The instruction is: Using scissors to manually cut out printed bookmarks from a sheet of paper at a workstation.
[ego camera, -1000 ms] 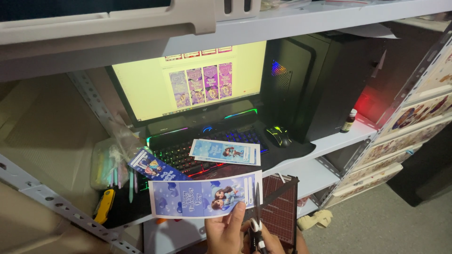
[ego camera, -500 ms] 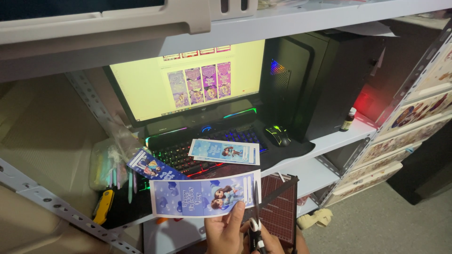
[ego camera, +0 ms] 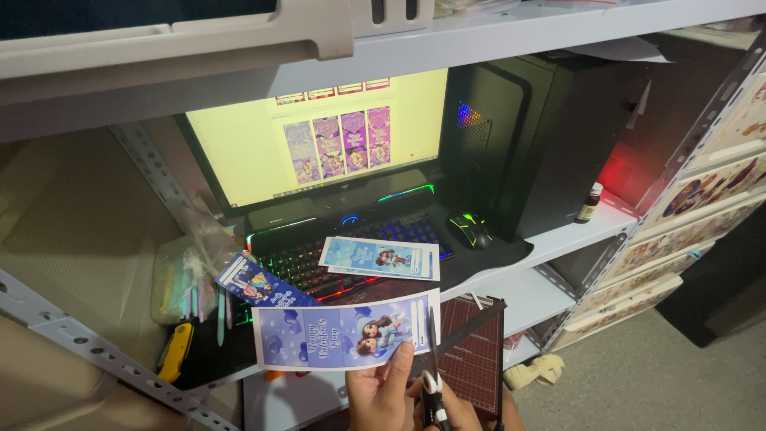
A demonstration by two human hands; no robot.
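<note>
Pinching a long, glossy paper strip [ego camera: 345, 339] by its lower edge, the left hand [ego camera: 381, 395] is closing thumb and fingers flat on the print at about six o'clock in the view. That strip is a blue-violet rectangle with white margins and a cartoon figure, stretching from the hand toward nine o'clock. At five o'clock from the strip, the right hand [ego camera: 456, 409] is gripping scissors [ego camera: 432, 375], fingers curled through the white handles; the thin metal blades are pointing up to twelve o'clock, lying against the strip's right end. Behind them a dark, gridded paper trimmer [ego camera: 477, 351] is resting on the shelf [ego camera: 527, 291]. Two more printed strips are lying on the rainbow-lit keyboard [ego camera: 319, 259]: a pale blue one [ego camera: 379, 258] and a darker, tilted one [ego camera: 259, 283]. A yellow utility knife [ego camera: 175, 351] is sitting at nine o'clock.
</note>
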